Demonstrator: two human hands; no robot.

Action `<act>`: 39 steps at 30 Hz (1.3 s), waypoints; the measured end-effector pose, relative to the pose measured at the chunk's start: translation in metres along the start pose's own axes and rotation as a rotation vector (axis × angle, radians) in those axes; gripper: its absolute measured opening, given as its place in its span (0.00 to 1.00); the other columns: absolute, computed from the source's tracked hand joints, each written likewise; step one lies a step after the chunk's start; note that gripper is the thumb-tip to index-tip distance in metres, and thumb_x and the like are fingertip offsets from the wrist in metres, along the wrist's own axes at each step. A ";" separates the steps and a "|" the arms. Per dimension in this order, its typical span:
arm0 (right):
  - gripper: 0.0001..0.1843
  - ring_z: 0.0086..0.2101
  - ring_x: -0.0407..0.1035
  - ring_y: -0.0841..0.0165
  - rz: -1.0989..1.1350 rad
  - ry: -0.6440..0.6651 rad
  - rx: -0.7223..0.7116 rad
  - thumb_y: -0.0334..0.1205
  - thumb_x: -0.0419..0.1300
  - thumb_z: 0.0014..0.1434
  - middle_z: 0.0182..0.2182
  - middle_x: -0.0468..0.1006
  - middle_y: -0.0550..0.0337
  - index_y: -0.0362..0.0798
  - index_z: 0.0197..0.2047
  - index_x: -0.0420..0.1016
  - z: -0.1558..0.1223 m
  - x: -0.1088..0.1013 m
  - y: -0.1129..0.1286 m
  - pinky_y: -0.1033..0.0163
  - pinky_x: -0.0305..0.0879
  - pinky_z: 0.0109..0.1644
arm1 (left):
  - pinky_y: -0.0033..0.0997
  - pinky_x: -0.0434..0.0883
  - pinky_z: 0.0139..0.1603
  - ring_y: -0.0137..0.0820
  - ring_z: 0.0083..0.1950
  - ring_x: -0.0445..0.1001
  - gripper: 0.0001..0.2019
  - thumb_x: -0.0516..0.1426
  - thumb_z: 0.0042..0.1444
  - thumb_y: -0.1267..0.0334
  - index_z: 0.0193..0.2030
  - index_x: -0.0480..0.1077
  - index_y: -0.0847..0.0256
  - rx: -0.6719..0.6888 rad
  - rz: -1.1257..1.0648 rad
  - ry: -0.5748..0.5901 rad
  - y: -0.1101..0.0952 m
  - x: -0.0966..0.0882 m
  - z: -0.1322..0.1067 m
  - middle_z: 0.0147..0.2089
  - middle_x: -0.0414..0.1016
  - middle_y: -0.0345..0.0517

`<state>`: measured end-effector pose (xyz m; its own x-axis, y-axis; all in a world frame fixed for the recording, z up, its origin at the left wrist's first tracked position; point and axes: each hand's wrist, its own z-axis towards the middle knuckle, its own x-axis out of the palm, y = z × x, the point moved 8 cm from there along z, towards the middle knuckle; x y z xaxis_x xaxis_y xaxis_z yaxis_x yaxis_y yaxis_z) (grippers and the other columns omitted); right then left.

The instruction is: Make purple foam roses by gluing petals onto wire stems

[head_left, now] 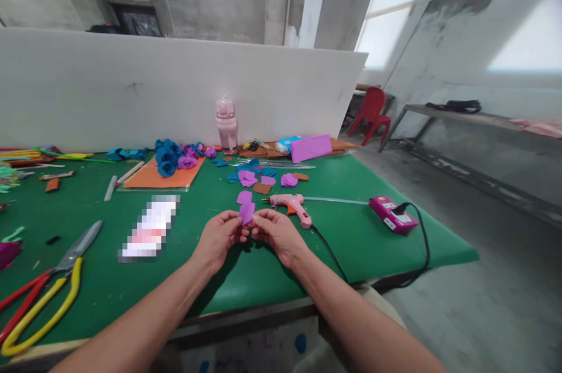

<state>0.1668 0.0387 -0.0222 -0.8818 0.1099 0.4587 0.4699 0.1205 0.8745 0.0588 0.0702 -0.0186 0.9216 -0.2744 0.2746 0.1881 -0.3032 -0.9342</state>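
Between my two hands is a small purple petal-shaped piece (247, 213), thin like paper or felt. My left hand (223, 235) pinches its left edge, and my right hand (276, 232) pinches its right edge. Just beyond it another purple piece (244, 197) lies on the green table. A pink glue gun (290, 202) rests to the right of my fingers, its nozzle pointing left and a clear glue stick (336, 201) reaching out behind it. Loose purple petals (247, 178), blue pieces (266, 171) and brown pieces (262, 188) are scattered farther back.
Large shears (70, 262) with red and yellow handles lie at left. A blurred-out flat object (151, 228) is nearer. Blue flowers (167, 156) rest on an orange sheet (140, 178). A pink bottle (227, 127) stands before a white board (175, 86). A magenta power box (392, 215) trails a black cord.
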 end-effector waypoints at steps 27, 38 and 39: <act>0.16 0.21 0.65 0.78 0.094 -0.049 -0.078 0.43 0.70 0.38 0.18 0.69 0.68 0.45 0.25 0.69 -0.001 -0.017 0.018 0.72 0.62 0.28 | 0.24 0.62 0.21 0.26 0.19 0.64 0.08 0.50 0.48 0.71 0.35 0.68 0.61 0.134 0.728 0.001 -0.028 -0.018 0.007 0.20 0.69 0.38; 0.15 0.21 0.65 0.77 0.094 0.046 -0.092 0.44 0.68 0.42 0.18 0.70 0.67 0.46 0.27 0.67 -0.009 -0.002 0.018 0.72 0.61 0.27 | 0.27 0.59 0.25 0.26 0.24 0.64 0.18 0.52 0.52 0.50 0.35 0.73 0.63 0.235 0.669 0.096 -0.053 -0.003 -0.010 0.28 0.71 0.43; 0.15 0.21 0.65 0.77 0.068 0.064 -0.084 0.45 0.68 0.42 0.18 0.71 0.67 0.46 0.27 0.67 -0.010 0.002 0.014 0.72 0.60 0.27 | 0.25 0.58 0.23 0.24 0.22 0.61 0.17 0.55 0.49 0.50 0.34 0.72 0.63 0.171 0.537 0.128 -0.047 -0.001 -0.009 0.26 0.70 0.41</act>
<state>0.1711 0.0306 -0.0071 -0.8502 0.0510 0.5240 0.5258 0.0316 0.8500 0.0455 0.0766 0.0272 0.8565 -0.4604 -0.2333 -0.2331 0.0584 -0.9707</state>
